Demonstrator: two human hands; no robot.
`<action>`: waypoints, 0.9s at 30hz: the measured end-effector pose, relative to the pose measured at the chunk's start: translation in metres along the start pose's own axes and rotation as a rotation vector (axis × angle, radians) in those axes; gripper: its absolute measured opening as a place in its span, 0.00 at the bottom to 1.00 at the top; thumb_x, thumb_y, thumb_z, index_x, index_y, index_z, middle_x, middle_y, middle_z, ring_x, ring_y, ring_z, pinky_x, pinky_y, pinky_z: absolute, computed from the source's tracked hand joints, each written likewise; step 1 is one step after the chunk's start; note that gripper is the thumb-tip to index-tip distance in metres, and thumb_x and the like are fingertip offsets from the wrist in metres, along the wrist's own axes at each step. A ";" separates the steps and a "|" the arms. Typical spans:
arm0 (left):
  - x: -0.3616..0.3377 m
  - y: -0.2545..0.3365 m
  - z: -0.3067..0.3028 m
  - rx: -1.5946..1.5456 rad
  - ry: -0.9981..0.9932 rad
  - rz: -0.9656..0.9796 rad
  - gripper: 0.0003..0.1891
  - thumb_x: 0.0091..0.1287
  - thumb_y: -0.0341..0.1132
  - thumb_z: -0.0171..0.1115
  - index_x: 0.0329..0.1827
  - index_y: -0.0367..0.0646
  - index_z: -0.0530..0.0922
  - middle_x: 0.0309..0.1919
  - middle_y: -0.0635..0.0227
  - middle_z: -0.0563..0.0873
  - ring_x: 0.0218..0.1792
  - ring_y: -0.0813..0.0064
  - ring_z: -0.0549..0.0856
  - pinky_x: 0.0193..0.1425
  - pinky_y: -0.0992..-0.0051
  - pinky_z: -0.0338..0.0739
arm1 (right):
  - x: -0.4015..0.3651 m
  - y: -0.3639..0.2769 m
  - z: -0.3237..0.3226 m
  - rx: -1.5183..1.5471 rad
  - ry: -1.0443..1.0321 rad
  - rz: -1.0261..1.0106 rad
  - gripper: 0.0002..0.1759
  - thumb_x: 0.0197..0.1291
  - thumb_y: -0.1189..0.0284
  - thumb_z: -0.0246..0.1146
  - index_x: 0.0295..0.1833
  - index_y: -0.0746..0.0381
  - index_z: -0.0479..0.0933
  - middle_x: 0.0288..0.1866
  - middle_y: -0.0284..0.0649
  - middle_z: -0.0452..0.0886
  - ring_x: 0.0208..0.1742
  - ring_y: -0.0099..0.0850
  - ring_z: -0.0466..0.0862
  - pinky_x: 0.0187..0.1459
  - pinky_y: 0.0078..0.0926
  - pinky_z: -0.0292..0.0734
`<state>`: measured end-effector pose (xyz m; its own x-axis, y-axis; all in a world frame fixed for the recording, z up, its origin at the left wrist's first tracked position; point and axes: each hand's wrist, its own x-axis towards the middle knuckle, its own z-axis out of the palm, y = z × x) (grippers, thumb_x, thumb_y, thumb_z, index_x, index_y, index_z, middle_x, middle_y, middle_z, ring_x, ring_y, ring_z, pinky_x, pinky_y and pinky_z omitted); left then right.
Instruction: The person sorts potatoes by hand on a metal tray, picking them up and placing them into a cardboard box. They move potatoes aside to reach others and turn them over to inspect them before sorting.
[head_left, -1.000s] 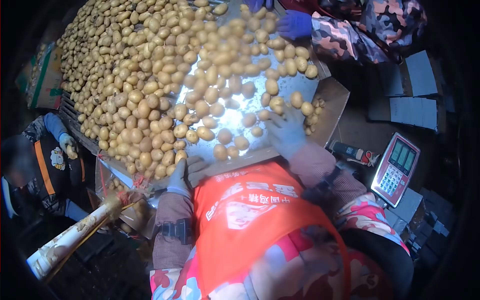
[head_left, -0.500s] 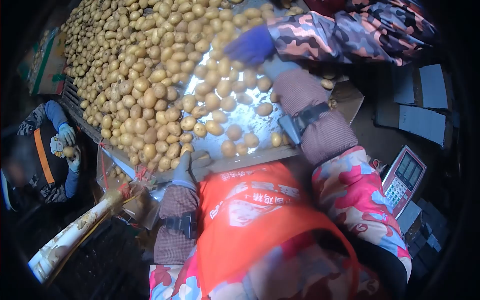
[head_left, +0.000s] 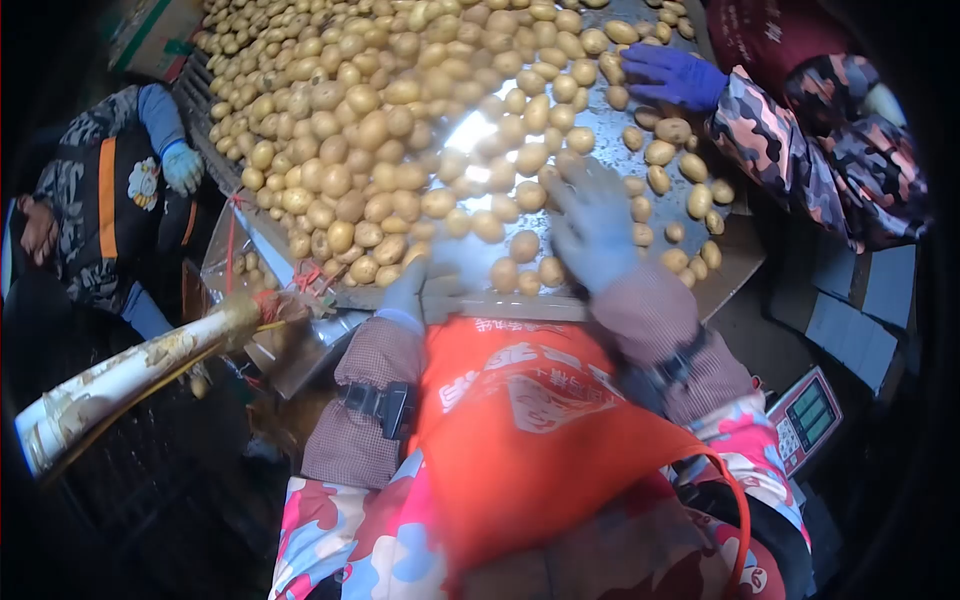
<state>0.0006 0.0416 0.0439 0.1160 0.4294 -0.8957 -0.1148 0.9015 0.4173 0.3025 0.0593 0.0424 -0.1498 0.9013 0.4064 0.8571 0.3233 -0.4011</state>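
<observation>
A big heap of yellow potatoes (head_left: 370, 120) covers a shiny metal sorting table (head_left: 610, 130). My left hand (head_left: 420, 285), in a grey glove, rests on the table's near edge beside a few potatoes and holds nothing. My right hand (head_left: 590, 225), also grey-gloved, lies flat with spread fingers over several potatoes near the front middle. It touches them without closing on any that I can see.
A co-worker's blue-gloved hand (head_left: 675, 75) reaches over the table at top right. Another person (head_left: 110, 200) crouches at the left. A white wrapped pole (head_left: 130, 375) juts from lower left. A digital scale (head_left: 810, 415) sits at right, cardboard boxes (head_left: 850, 300) behind it.
My right hand has drawn back from the far side of the table to the near front potatoes. The view has shifted, so the table sits further right. The co-worker's hand moved to the upper right.
</observation>
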 end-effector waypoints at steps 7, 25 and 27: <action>-0.003 0.005 0.004 -0.077 -0.002 -0.030 0.31 0.80 0.58 0.42 0.61 0.40 0.82 0.45 0.56 0.91 0.30 0.61 0.88 0.31 0.66 0.81 | 0.061 -0.024 0.081 -0.023 -0.257 -0.142 0.16 0.55 0.68 0.66 0.50 0.57 0.83 0.53 0.45 0.79 0.55 0.49 0.77 0.54 0.48 0.74; 0.009 0.002 -0.018 -0.105 -0.158 -0.110 0.29 0.80 0.57 0.45 0.68 0.40 0.74 0.54 0.50 0.87 0.44 0.55 0.89 0.39 0.62 0.82 | 0.052 0.012 0.070 -0.329 -0.521 0.003 0.13 0.57 0.65 0.68 0.47 0.58 0.82 0.43 0.42 0.83 0.45 0.47 0.82 0.48 0.43 0.79; 0.005 -0.007 -0.017 -0.195 -0.241 0.005 0.27 0.81 0.53 0.46 0.69 0.41 0.74 0.58 0.52 0.85 0.52 0.55 0.86 0.50 0.63 0.82 | 0.056 0.008 0.047 -0.063 -0.571 0.167 0.15 0.60 0.64 0.67 0.50 0.59 0.83 0.46 0.43 0.84 0.47 0.46 0.83 0.51 0.41 0.80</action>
<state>-0.0148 0.0364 0.0339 0.3427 0.4556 -0.8216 -0.3004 0.8818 0.3637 0.2776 0.1256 0.0236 -0.2366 0.9565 -0.1707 0.9170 0.1618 -0.3647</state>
